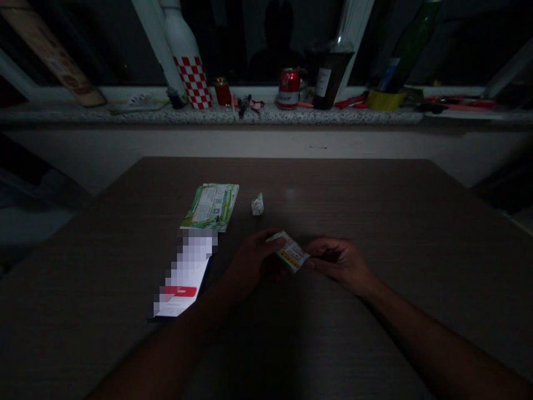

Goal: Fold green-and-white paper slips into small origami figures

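Note:
A small folded piece of printed paper [293,253], white with coloured lettering and a yellow strip, is held between both hands above the table. My left hand [256,256] grips its left side, thumb on top. At the paper's right corner, my right hand [339,261] pinches with thumb and forefinger, the other fingers curled. Beyond the hands sits a little folded paper piece [257,204], white and green. A stack of green printed leaflets [210,206] lies to the left. Nearer to me, beside my left forearm, rests a lit phone [183,278], its screen partly blurred out.
The brown table [375,205] ends at a wall beneath a stone windowsill [258,115]. Along the sill stand a checkered bottle [192,72], a red can [288,89], a dark cup [325,83], a green bottle [410,47] in a yellow holder [385,101], and small items. The light is dim.

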Tool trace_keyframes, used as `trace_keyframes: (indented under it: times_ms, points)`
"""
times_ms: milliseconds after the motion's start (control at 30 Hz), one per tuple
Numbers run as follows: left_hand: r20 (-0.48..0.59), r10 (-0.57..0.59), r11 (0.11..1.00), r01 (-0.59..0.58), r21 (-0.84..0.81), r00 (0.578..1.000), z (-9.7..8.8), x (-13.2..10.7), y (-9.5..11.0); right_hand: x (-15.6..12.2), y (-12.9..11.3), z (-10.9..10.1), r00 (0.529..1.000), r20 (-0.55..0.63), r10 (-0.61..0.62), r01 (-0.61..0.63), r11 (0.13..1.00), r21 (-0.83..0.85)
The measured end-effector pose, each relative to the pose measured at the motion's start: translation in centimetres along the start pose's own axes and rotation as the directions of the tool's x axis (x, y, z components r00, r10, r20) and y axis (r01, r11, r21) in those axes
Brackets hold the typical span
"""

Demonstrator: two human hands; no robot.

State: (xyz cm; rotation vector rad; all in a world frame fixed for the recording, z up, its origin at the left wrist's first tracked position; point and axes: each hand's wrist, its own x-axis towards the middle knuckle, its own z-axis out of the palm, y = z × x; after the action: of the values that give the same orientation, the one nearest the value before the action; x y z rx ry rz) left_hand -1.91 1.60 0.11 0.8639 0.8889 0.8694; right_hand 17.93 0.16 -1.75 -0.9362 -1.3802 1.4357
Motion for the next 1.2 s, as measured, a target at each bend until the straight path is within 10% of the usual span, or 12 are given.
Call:
trace_keyframes:
  times_ms: [233,567,767,933,1067,1200]
  points:
    - [0.196,0.040,0.999,-0.045,0.024,0.980,-0.3,-0.1,-0.2,0.0,-0.3,0.0,0.998,-0.054,-0.020,0.014,0.993,-0.115]
    - [0.058,0.106,0.924,-0.120,0.362,0.993,-0.3,0.0,-0.5,0.0,-0.1,0.2,0.994,-0.090,-0.059,0.031,0.958,-0.284]
    - [0.044,0.397,0.495,-0.254,0.831,0.917,-0.5,-0.1,-0.5,0.5,0.4,-0.4,0.954,-0.159,-0.256,0.138,0.839,-0.526]
    - [0.265,0.499,0.143,-0.380,0.914,0.825,-0.4,0.8,-1.4,1.5,1.0,-1.1,0.930,0.014,-0.367,0.206,0.490,-0.847]
    - [0.314,0.454,0.010,-0.358,0.934,0.834,-0.6,1.2,-1.9,2.0,1.6,-1.3,0.960,0.085,-0.268,0.169,0.309,-0.936]
    - [0.270,0.441,-0.027,-0.288,0.957,0.856,-1.1,1.2,-2.0,2.2,1.9,-1.5,0.953,0.105,-0.283,0.209,0.369,-0.905]
